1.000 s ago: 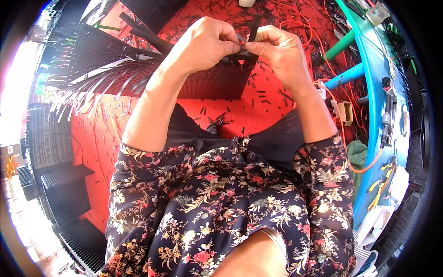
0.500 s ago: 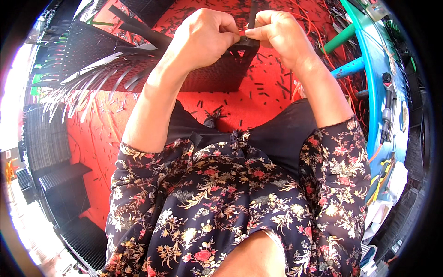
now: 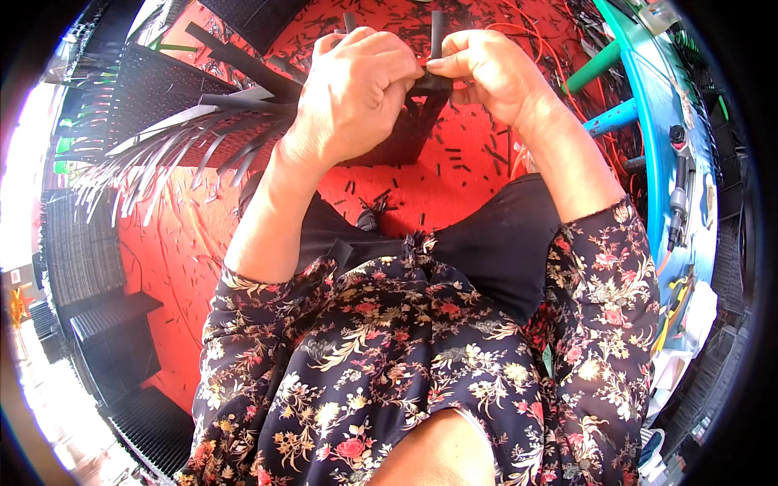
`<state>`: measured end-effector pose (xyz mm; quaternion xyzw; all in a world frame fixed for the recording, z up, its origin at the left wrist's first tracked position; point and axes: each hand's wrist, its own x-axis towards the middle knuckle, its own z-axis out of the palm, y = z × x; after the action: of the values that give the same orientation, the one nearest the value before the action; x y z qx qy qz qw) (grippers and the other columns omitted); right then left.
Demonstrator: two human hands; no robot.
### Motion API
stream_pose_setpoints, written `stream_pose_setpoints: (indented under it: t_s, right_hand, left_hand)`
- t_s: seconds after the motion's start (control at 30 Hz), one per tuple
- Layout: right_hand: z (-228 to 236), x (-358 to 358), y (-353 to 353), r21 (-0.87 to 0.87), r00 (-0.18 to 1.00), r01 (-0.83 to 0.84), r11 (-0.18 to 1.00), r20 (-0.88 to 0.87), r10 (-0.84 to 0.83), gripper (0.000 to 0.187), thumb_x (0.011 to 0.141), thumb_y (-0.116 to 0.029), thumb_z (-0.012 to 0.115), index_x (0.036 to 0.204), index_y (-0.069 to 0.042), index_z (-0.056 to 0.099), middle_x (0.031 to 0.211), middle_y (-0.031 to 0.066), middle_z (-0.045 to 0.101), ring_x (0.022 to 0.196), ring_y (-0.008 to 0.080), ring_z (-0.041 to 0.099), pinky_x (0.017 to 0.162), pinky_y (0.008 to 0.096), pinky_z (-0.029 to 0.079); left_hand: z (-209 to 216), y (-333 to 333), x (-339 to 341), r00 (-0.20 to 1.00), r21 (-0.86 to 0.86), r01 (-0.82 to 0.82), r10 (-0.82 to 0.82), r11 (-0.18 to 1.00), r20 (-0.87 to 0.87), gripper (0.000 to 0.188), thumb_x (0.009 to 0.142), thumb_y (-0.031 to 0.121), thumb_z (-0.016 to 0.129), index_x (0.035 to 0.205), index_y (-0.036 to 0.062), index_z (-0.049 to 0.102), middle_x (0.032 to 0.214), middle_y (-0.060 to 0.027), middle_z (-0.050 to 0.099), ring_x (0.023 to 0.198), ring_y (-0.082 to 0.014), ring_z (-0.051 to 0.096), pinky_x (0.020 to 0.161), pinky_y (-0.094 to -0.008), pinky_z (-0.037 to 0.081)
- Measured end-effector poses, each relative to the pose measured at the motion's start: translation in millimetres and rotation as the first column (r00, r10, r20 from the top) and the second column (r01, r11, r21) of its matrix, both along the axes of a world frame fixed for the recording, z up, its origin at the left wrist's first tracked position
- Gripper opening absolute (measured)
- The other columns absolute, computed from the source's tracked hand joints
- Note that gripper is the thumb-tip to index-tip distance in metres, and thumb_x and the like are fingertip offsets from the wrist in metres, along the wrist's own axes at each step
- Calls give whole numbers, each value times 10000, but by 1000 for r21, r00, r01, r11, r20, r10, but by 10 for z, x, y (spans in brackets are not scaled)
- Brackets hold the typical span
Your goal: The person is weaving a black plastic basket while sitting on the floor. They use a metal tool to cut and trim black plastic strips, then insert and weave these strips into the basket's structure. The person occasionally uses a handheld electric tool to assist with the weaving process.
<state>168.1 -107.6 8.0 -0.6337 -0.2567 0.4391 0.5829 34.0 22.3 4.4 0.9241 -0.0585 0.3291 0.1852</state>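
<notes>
At the far middle, my left hand (image 3: 356, 93) is closed, thumb and fingers pressed together at the upper corner of a black woven piece (image 3: 423, 121) made of flat strips. My right hand (image 3: 496, 77) pinches the same edge, close to my left fingertips. A flat black strip (image 3: 437, 34) stands up between the hands. The exact spot where the fingertips meet the strips is partly hidden by the fingers. To the left, many loose strip ends (image 3: 186, 146) fan out from the piece, and some wider strips (image 3: 243, 63) stick up behind my left wrist.
Short black offcuts (image 3: 460, 168) litter the red floor covering (image 3: 174, 267). On the right, a blue tabletop (image 3: 685, 89) with green and blue legs carries a dark corded tool (image 3: 681, 194). Stacked black woven panels (image 3: 81, 243) stand at the left. Orange cords (image 3: 531, 32) run behind.
My left hand has rolled over and lowered slightly, its knuckles now more turned up. My right hand has shifted little, and the upright strip between the hands shows more clearly.
</notes>
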Motion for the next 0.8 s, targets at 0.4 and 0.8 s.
stream_pose_setpoints:
  t_s: [0.4,0.8]
  right_hand:
    - [-68,-114,-123,79,979,137,987,-164,-123,167,842,-240,628,790,-81,627,702,-1,604,638,82,546,556,231,447]
    - [-273,-231,-318,227,975,14,974,-219,37,189,879,-254,607,898,-76,667,839,-13,654,717,66,554,657,221,414]
  left_hand:
    - [-24,-149,-163,993,158,-56,39,986,108,162,611,129,749,698,118,612,759,30,581,742,-173,561,796,-378,363]
    - [-6,-217,-262,990,130,-67,50,989,128,196,558,125,763,695,133,624,754,60,584,705,-150,551,795,-360,344]
